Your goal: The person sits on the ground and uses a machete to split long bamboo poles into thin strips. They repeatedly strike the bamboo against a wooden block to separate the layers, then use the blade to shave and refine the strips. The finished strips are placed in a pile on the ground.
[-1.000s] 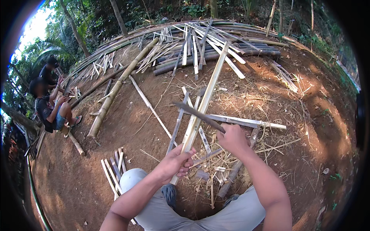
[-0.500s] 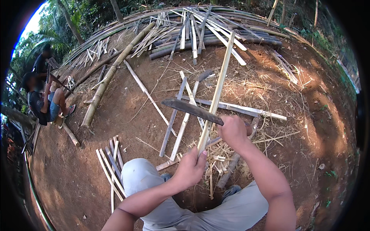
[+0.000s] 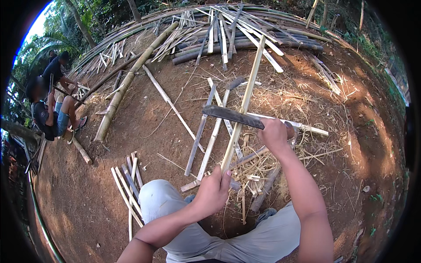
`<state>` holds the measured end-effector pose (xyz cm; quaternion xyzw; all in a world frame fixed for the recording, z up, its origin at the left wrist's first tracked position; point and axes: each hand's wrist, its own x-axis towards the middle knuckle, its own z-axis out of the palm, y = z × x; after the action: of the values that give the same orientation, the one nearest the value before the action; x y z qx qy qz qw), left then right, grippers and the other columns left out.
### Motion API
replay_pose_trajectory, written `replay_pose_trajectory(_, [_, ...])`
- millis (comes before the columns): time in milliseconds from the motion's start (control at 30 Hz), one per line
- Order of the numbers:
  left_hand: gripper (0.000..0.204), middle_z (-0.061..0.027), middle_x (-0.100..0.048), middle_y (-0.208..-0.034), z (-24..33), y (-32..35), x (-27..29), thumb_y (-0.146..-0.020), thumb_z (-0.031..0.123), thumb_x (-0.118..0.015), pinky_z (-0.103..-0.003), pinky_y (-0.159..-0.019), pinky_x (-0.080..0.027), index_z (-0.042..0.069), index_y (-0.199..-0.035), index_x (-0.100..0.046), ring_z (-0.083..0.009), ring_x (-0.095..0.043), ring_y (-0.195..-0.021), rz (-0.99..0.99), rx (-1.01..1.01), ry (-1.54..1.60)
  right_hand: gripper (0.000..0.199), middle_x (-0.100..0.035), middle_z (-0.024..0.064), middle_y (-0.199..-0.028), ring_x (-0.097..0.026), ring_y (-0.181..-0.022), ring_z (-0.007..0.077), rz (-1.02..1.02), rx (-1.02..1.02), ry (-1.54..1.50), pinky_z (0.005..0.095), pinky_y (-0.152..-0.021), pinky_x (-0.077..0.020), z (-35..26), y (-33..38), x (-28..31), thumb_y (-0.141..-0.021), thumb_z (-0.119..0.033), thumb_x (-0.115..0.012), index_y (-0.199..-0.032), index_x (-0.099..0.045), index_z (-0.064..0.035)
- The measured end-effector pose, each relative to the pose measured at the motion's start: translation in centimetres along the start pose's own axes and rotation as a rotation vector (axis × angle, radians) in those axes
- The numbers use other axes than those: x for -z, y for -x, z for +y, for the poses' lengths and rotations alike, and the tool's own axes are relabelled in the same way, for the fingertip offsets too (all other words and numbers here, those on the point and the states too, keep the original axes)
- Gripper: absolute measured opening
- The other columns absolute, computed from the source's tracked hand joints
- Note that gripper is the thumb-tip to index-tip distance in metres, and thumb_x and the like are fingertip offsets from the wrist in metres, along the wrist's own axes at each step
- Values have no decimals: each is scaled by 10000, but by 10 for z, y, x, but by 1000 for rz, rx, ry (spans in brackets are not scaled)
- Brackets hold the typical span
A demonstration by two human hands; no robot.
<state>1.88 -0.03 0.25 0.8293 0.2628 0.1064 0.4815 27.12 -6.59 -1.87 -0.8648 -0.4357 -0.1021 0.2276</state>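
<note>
My left hand [image 3: 213, 189] is closed round the near end of a long pale bamboo strip [image 3: 249, 90], which slants up and away in front of me. The handle of a machete [image 3: 231, 115] sits in my closed right hand [image 3: 275, 134]. Its dark, broad blade points left and lies across the strip around the middle of its length. Most of the handle is hidden by my fingers; its brown end [image 3: 290, 130] shows at the right. Below the strip, pale shavings [image 3: 258, 174] are heaped between my feet.
Several split strips [image 3: 212, 127] lie crossed on the dirt ahead. A small bundle of strips [image 3: 127, 186] rests beside my left knee. Bamboo poles [image 3: 188, 58] and slats are piled at the back. A thick pole [image 3: 115, 106] lies left. People [image 3: 48, 109] sit at the far left.
My right hand and the machete have moved to the right and slightly up along the bamboo strip. The strip has shifted a little, with my left hand still on its near end.
</note>
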Motion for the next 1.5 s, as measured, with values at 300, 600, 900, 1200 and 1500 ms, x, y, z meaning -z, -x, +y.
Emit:
replay_pose_trajectory(300, [313, -55, -537, -621, -3, 9, -1, -1042, 258, -476, -344, -529, -429, 3, -864, -510, -125, -521, -567, 16, -40, 26, 122, -638, 149, -604, -682, -586, 294, 83, 369, -64, 445, -553, -545, -28, 26, -1, -814, -3, -554, -743, -642, -50])
replay_pose_trajectory(600, [310, -61, -507, -588, 2, 25, 4, -1035, 242, -490, -352, -507, -412, -7, -850, -503, -129, -493, -535, -14, -10, 10, 108, -677, 184, -681, -678, -612, 353, 22, 170, -14, 451, -602, -556, -1, 14, 19, -788, -9, -565, -765, -670, -16])
replay_pose_trajectory(900, [295, -178, -552, -543, -31, 74, -9, -1006, 212, -537, -422, -450, -423, -24, -838, -488, -337, -595, -469, -29, 60, 8, 170, -677, 210, -720, -693, -688, 368, -99, -35, 70, 475, -669, -563, 15, 13, 13, -805, 21, -533, -869, -691, 8])
replay_pose_trajectory(1200, [263, -162, -557, -573, -40, 129, -1, -1011, 200, -533, -404, -488, -443, -17, -863, -518, -316, -595, -516, -62, 215, -9, 148, -677, 200, -722, -692, -663, 348, -128, 7, 78, 462, -626, -564, 3, 14, 2, -840, -24, -540, -816, -686, -12])
replay_pose_trajectory(1500, [245, -60, -556, -589, -39, 167, 11, -1021, 197, -511, -323, -532, -457, -18, -915, -563, -122, -542, -539, -19, 291, -70, 148, -684, 228, -754, -701, -718, 369, -169, 53, 40, 460, -681, -577, -5, 18, -6, -819, -44, -551, -835, -693, -5])
